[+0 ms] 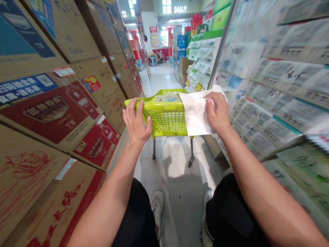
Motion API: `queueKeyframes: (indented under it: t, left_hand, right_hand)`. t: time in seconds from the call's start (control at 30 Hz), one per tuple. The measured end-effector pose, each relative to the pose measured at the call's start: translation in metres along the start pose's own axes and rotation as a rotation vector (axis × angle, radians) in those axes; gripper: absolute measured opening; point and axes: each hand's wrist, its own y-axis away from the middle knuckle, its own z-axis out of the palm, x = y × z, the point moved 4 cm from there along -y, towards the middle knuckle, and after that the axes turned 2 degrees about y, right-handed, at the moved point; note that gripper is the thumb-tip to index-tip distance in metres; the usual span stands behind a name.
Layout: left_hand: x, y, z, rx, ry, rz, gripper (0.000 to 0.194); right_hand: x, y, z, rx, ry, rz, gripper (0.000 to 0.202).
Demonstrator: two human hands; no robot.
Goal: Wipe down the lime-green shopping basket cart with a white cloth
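Observation:
A small lime-green shopping cart [168, 118] stands in front of me, its basket side facing me and thin metal legs with casters below. My left hand [137, 120] grips its left top corner, fingers hooked over the rim and thumb against the side. A white cloth [196, 113], or a sheet much like one, hangs over the cart's right part and hides it. My right hand [218, 111] is closed on this cloth at its upper right, thumb in front. A label shows on the cart's top panel [168, 98].
Stacked cartons [84, 72] wall in the left side. On the right, shelves of packaged goods [272, 89] with handwritten prices stand close by. A tiled aisle [161, 80] runs ahead, with a blue stool [153, 61] at its far end. My shoes [158, 202] are below the cart.

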Motion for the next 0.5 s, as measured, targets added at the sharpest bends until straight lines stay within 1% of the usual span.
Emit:
queueKeyframes:
  t: [0.07, 0.17, 0.27, 0.33, 0.43, 0.5]
  left_hand:
    - [-0.003, -0.002, 0.0, 0.018, 0.006, -0.002, 0.068]
    - [-0.005, -0.005, 0.0, 0.065, 0.032, 0.019, 0.064]
    - [-0.001, -0.005, 0.0, 0.162, 0.092, 0.039, 0.061]
    - [0.006, -0.003, -0.001, 0.197, 0.118, 0.022, 0.061]
    - [0.019, 0.003, -0.002, 0.168, 0.12, -0.024, 0.06]
    - [0.028, 0.007, -0.005, 0.15, 0.123, -0.033, 0.059]
  right_hand:
    - [-0.003, 0.008, 0.001, 0.029, -0.013, -0.003, 0.053]
    - [-0.012, 0.016, 0.004, 0.049, 0.023, -0.014, 0.049]
    - [-0.028, 0.017, 0.005, 0.049, 0.113, -0.016, 0.046]
    - [-0.042, 0.015, 0.005, 0.02, 0.189, -0.018, 0.043]
    - [-0.063, 0.01, 0.004, -0.054, 0.291, -0.018, 0.041]
    - [-0.072, 0.006, 0.003, -0.084, 0.337, 0.007, 0.044]
